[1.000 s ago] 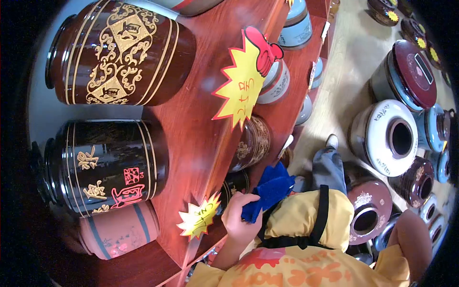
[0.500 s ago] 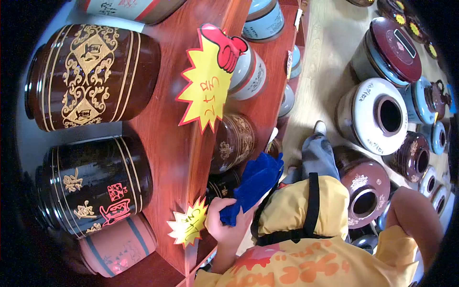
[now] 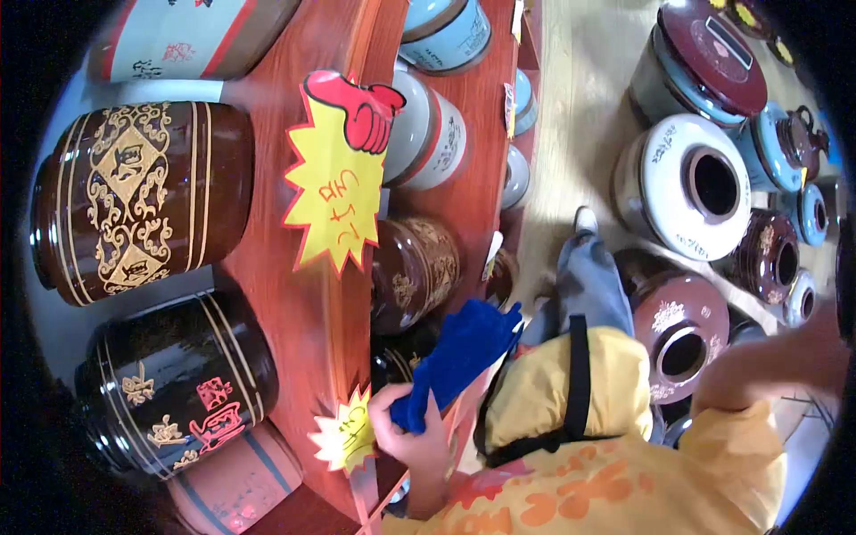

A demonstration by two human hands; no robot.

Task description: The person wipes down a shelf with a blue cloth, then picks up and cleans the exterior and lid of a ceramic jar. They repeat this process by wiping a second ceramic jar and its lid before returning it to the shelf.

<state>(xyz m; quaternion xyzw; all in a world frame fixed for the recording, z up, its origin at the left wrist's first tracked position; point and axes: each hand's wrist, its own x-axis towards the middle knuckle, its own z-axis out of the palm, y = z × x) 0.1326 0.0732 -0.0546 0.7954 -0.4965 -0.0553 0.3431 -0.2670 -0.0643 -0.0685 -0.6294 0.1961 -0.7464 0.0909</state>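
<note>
My left hand [image 3: 415,432] is closed around a blue cloth [image 3: 464,357], which hangs out toward the shelf jars. Beside it on the left is a small yellow starburst price tag [image 3: 346,430] on the shelf edge. My right arm [image 3: 767,370] reaches out at the right, blurred, and its hand lies outside the picture. A black glazed jar [image 3: 178,383] and a brown jar with gold patterns [image 3: 152,196] lie to the left in view.
The red wooden shelf [image 3: 290,312] bears a large yellow sign [image 3: 334,192] with a red thumb. Several jars stand on the floor at right, among them a white jar [image 3: 660,183] and a maroon-lidded one [image 3: 713,58]. A pink jar [image 3: 236,481] sits lower left.
The jars and sign on the left have shifted down and left in view, while the floor jars have shifted up and left. My right forearm has swung outward to the right. The cloth stays in my left hand.
</note>
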